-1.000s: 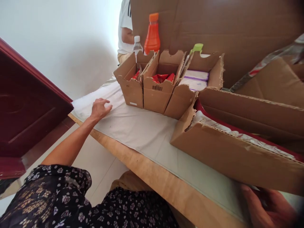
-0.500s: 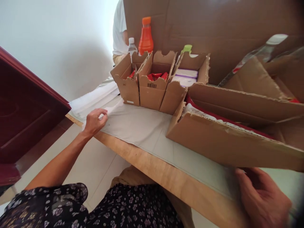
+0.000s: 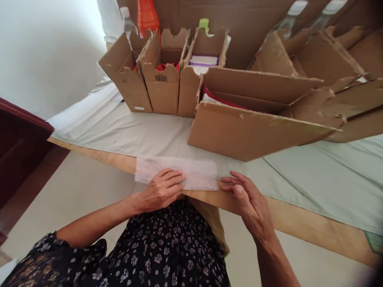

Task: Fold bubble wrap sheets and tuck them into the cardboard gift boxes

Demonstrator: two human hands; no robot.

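A white paper tissue (image 3: pixel 191 175) lies flat at the near edge of the table (image 3: pixel 299 217). My left hand (image 3: pixel 161 189) rests on its left half with fingers stretched flat, pressing it down. My right hand (image 3: pixel 249 199) sits at the tissue's right end, fingers extended and slightly spread, fingertips touching the tissue's corner. Neither hand grips anything.
A pale cloth (image 3: pixel 323 175) covers the tabletop. A long cardboard box (image 3: pixel 248 131) lies just beyond the tissue. Three small open cartons (image 3: pixel 155 79) with red and white packets stand at the back left, bottles behind them. Another person's white shirt (image 3: pixel 107 20) shows at the far end.
The view has dropped and swung left. My left hand has come from the cloth at the far left back to the near edge; a white tissue now lies under it. My right hand came up beside it.
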